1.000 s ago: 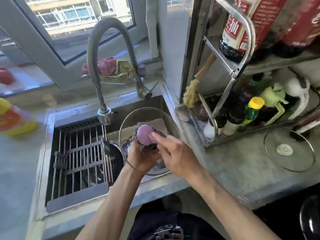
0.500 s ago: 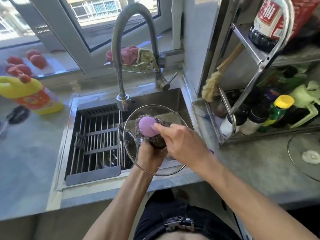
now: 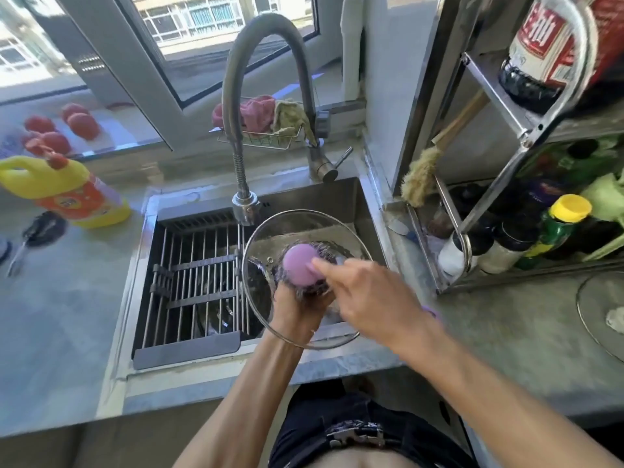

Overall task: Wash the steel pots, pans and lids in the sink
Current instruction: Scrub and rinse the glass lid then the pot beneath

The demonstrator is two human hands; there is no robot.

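A round glass lid with a steel rim is tilted up over the right half of the sink. My left hand is seen through the glass, gripping the lid from its far side at the middle. My right hand holds a steel-wool scrubber with a purple knob and presses it against the near face of the lid. A steel pot lies in the sink, partly hidden under the rack.
A dark drying rack spans the sink's left half, and the faucet head hangs just above the lid. A second glass lid lies on the counter at right, below a bottle shelf. A yellow detergent bottle stands at left.
My head has turned, so the sink sits more to the middle of the view. Both hands keep their hold, and the scrubber has shifted a little across the lid.
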